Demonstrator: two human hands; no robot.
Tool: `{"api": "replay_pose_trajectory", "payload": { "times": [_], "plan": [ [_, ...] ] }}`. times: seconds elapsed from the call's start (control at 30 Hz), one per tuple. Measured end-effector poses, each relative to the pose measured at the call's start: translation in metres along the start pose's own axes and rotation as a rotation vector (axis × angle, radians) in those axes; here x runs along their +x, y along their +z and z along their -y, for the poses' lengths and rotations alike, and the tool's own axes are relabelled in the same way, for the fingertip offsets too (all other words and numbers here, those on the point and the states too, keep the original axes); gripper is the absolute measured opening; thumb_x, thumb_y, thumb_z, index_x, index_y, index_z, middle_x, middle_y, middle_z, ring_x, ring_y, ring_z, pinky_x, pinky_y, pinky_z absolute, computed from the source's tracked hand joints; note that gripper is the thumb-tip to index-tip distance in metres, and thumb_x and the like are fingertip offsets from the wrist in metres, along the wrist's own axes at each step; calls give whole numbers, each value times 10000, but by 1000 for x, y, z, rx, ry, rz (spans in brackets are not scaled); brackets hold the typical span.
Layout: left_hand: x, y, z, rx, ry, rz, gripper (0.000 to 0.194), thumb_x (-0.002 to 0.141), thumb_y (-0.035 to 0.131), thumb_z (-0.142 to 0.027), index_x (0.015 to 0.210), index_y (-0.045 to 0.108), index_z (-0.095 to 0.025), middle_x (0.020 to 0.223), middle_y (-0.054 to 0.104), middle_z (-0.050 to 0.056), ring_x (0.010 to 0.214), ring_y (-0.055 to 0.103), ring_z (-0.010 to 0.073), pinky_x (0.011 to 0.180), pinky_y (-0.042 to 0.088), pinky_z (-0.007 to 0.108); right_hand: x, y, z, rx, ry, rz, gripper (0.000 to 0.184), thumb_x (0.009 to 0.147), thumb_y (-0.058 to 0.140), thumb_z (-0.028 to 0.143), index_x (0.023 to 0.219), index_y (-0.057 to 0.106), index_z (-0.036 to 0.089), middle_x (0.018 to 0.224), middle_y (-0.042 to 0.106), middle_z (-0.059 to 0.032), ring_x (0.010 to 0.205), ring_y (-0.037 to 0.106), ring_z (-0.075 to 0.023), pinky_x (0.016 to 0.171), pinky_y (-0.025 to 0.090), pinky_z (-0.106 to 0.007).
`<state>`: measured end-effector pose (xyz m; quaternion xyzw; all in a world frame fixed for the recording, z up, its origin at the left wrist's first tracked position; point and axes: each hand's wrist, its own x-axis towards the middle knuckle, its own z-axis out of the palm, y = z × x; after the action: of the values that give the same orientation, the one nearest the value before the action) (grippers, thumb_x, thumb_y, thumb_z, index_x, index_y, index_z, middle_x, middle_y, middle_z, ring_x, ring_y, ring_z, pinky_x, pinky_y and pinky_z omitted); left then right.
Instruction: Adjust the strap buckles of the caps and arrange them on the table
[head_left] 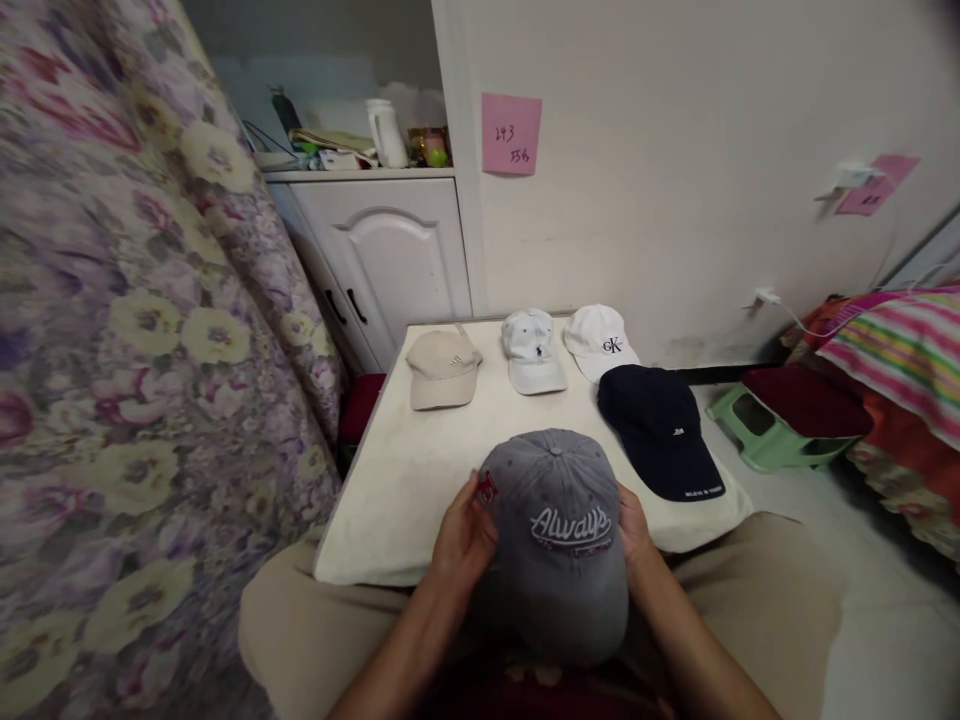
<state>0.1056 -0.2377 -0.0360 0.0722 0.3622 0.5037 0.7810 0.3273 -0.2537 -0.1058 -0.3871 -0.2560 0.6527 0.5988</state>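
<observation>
A grey baseball cap (555, 500) with white "Always" lettering is held up between both hands near the table's front edge, brim toward me. My left hand (466, 530) grips its left side beside a red patch, the fingers partly behind it. On the other side my right hand (632, 525) holds the cap's edge, its fingertips hidden behind the fabric. Further back on the table lie a beige cap (444, 368), a pale cap (532, 350) with a small dark emblem, and a white cap (600, 340) with black letters. A navy cap (660, 430) lies at the right.
The caps rest on a low table with a cream cover (390, 510). A floral curtain (135, 350) hangs at left, and a white cabinet (397, 250) stands behind. To the right are a green stool (765, 425) and a bed with a striped cover (907, 340).
</observation>
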Motion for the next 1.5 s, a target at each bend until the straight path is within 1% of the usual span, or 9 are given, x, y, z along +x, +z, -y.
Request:
{"api": "replay_pose_trajectory", "payload": {
  "times": [0.23,0.37,0.6,0.73,0.83,0.93,1.1,1.33,1.5],
  "plan": [
    [-6,12,6,67,66,7,279,849,660,-301,1079,693,-146,1059,771,104,1174,642,311,1019,525,432,-11,5,9,182,191,98,477,867,539,634,1058,718,234,1008,775,-72,1077,680,-288,968,506,-486],
    [-5,9,6,126,115,11,314,820,679,-352,1064,704,-155,1077,767,109,1215,610,332,1039,507,450,-29,0,9,316,330,133,406,928,542,521,1140,686,206,1045,771,-74,1080,689,-263,1000,484,-458],
    [-2,0,6,142,135,12,260,844,645,-347,1032,713,-181,1073,771,80,1192,631,305,1012,531,415,-87,-6,-16,365,284,128,229,881,668,323,1047,726,176,1092,762,-84,1031,711,-223,1021,465,-375],
    [8,-4,8,151,129,39,255,851,649,-358,1030,710,-186,1062,774,74,1175,643,301,994,544,404,-105,-3,-20,316,214,178,395,796,740,247,1177,674,164,1226,700,-139,1138,658,-277,1053,426,-437],
    [27,13,0,123,123,74,248,896,599,-349,1031,703,-169,1065,773,84,1171,646,289,1004,539,398,-92,1,2,245,147,196,478,780,746,241,1239,626,181,1231,691,-142,1167,636,-290,1053,424,-457],
    [59,55,-19,107,147,134,294,938,556,-356,1110,681,-153,1124,755,86,1178,641,272,1037,512,401,-57,6,37,121,28,138,513,771,751,271,1260,608,217,1202,700,-123,1169,628,-285,1030,452,-450],
    [124,117,-45,79,294,221,343,958,546,-386,1197,648,-162,1233,710,100,1205,622,241,1079,468,390,17,7,55,-24,-306,-147,534,712,780,303,1222,631,244,1090,723,-67,1087,645,-237,993,484,-372],
    [174,83,-16,167,208,103,301,958,530,-372,1077,670,-133,1030,773,120,1100,685,263,992,535,414,42,-29,3,-193,-329,-343,528,751,713,382,1245,613,225,1280,645,-110,1152,600,-262,1032,433,-449],
    [178,62,4,238,278,76,283,943,545,-391,1024,668,-150,1061,760,101,1123,665,220,1026,497,349,31,-43,6,-608,-413,-460,512,787,640,390,1256,617,187,1310,600,-142,1237,528,-306,1081,375,-480]
  ]
}}
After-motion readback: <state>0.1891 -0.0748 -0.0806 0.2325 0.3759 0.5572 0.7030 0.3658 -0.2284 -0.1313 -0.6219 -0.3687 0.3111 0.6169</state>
